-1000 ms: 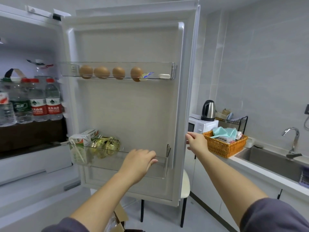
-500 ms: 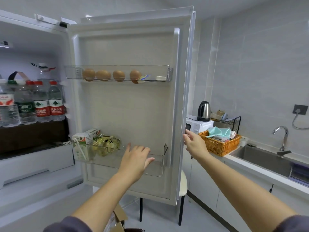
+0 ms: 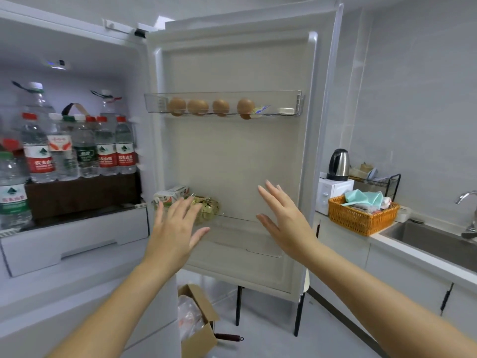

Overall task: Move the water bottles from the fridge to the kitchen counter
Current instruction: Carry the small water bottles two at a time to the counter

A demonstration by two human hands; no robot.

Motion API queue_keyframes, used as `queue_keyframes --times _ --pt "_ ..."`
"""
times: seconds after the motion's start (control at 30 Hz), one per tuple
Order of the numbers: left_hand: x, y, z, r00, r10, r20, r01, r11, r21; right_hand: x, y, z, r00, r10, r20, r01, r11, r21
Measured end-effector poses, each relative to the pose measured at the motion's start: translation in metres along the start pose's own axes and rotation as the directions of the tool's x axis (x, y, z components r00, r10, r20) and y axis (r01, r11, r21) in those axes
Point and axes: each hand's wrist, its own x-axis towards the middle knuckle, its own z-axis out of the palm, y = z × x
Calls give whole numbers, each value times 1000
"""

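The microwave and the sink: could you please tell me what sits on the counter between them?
In the head view, an orange wicker basket holding teal cloths sits between the microwave and the sink.

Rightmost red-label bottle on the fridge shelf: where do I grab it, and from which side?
Take the rightmost red-label bottle round its body at the label, coming from the front and slightly right. It stands upright at the end of the row, so its front and right side look free, while a neighbouring bottle crowds its left. The open left hand looks nearer.
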Motion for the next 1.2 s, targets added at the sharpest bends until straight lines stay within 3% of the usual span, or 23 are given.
queue_keyframes --times 0.2,0.5,1.2 --pt "-23 -98 -8 989 -148 11 147 987 61 43 -62 63 984 -173 42 175 983 -54" --pt "-36 -255 -11 952 -303 50 290 940 179 119 -151 179 966 -246 77 247 969 6" --pt "-3 -427 33 789 -615 -8 603 771 203 283 -209 412 878 -314 360 305 949 85"
